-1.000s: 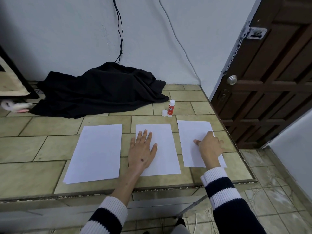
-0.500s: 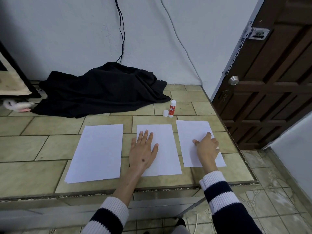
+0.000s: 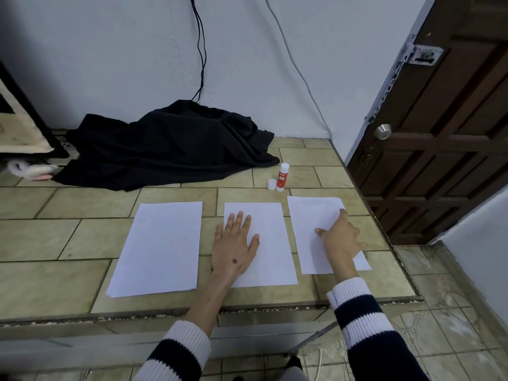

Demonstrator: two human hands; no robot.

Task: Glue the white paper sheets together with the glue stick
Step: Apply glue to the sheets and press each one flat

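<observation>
Three white paper sheets lie side by side on the tiled counter: a left sheet, a middle sheet and a right sheet. My left hand lies flat on the middle sheet with the fingers spread. My right hand rests on the right sheet, its index finger reaching the sheet's right edge and its thumb stretched out to the left. The red and white glue stick stands upright behind the sheets, with its white cap standing just to its left. Neither hand touches the glue stick.
A black cloth is heaped at the back of the tiled counter. A dark wooden door stands to the right, beyond the counter's right edge. Cables hang down the white wall. A framed object leans at the far left.
My right hand has slid a little forward along the right sheet's right side, and its fingers have stretched out. My left hand has stayed flat on the middle sheet.
</observation>
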